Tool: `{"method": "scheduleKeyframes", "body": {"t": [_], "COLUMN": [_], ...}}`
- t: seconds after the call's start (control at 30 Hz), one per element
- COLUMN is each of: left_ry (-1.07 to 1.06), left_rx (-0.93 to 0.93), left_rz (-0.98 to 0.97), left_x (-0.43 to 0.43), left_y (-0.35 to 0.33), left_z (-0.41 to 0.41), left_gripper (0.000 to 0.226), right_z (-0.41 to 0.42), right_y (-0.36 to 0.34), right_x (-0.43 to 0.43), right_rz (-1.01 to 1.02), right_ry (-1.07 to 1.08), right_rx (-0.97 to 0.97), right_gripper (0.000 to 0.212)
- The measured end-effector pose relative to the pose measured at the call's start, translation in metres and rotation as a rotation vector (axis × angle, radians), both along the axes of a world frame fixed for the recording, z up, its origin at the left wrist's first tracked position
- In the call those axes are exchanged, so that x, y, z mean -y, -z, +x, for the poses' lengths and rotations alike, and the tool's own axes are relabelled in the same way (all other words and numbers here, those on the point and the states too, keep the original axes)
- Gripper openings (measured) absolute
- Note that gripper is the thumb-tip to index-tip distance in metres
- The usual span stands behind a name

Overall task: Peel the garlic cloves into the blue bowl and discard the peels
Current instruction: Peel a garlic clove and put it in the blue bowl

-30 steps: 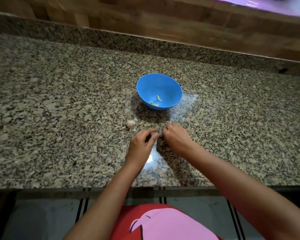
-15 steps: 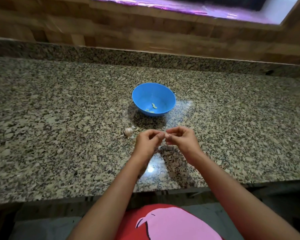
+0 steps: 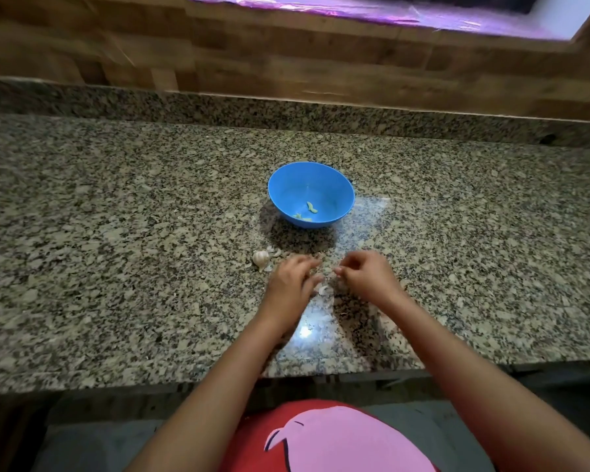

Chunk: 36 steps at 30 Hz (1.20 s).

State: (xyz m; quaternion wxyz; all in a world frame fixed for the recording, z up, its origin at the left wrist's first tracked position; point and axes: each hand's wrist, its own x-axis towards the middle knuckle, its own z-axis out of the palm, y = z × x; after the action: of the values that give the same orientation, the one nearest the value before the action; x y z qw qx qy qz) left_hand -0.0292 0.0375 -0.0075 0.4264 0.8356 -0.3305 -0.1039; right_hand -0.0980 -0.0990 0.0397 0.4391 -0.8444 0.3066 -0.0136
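The blue bowl (image 3: 286,187) stands on the granite counter (image 3: 116,250), with two or three pale peeled cloves (image 3: 311,207) lying in its bottom. A small garlic bulb (image 3: 260,258) sits left of my hands, with loose peels (image 3: 276,252) beside it. My left hand (image 3: 292,284) hovers low over the counter in front of the bowl, its fingers fairly straight and blurred. A whitish piece of garlic or peel (image 3: 322,289) lies at its fingertips. My right hand (image 3: 368,275) is curled, its fingertips pinching something small and pale.
The counter's front edge (image 3: 286,376) runs just below my forearms. A granite upstand (image 3: 286,110) and a wooden wall (image 3: 286,63) close off the back. A bright window strip (image 3: 389,11) shows at the top.
My hands held a clove together above the counter half a second ago. They have since come apart and dropped lower, and a whitish piece now lies between them. The view has tilted.
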Motion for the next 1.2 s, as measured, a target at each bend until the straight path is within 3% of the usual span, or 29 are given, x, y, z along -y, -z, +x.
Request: {"method": "scheduleKeyframes", "body": {"t": [0.03, 0.1, 0.17, 0.27, 0.47, 0.5, 0.6, 0.67, 0.73, 0.9, 1.2], "left_ry": [0.038, 0.080, 0.081, 0.044, 0.026, 0.012, -0.029, 0.010, 0.050, 0.073, -0.099], "left_rx": [0.073, 0.193, 0.249, 0.261, 0.197, 0.151, 0.012, -0.042, -0.078, -0.109, -0.219], "left_rz": [0.081, 0.147, 0.128, 0.072, 0.040, 0.010, -0.049, -0.019, -0.027, -0.118, -0.227], "left_x": [-0.002, -0.004, -0.006, -0.006, -0.003, -0.001, 0.007, 0.012, 0.015, 0.013, 0.009], "left_y": [0.006, 0.018, 0.024, 0.023, 0.018, 0.015, 0.001, -0.005, -0.009, -0.019, -0.023], "left_z": [-0.002, -0.005, -0.005, -0.005, -0.004, -0.004, -0.001, 0.001, 0.002, -0.001, -0.018], "left_gripper": [0.036, 0.041, 0.039, 0.036, 0.034, 0.033, 0.033, 0.031, 0.025, 0.015, 0.015], "right_z": [0.003, 0.008, 0.013, 0.017, 0.014, 0.010, 0.000, -0.004, -0.004, -0.002, 0.001], "right_y": [0.004, 0.007, 0.009, 0.010, 0.018, 0.020, 0.019, 0.019, 0.015, 0.006, 0.001], "right_x": [0.004, 0.006, 0.007, 0.008, 0.011, 0.010, -0.002, -0.010, -0.018, -0.024, -0.046], "right_rz": [-0.293, -0.671, -0.833, -0.872, -0.676, -0.547, 0.139, 0.433, 0.573, 0.661, 0.501], "right_ry": [-0.153, -0.435, -0.586, -0.623, -0.399, -0.280, 0.129, 0.206, 0.203, 0.194, 0.328], "right_rx": [-0.058, -0.096, -0.132, -0.148, -0.038, 0.004, 0.149, 0.188, 0.204, 0.243, 0.330], "right_gripper": [0.007, 0.007, 0.018, 0.022, 0.008, 0.005, 0.012, 0.014, 0.016, 0.015, 0.016]}}
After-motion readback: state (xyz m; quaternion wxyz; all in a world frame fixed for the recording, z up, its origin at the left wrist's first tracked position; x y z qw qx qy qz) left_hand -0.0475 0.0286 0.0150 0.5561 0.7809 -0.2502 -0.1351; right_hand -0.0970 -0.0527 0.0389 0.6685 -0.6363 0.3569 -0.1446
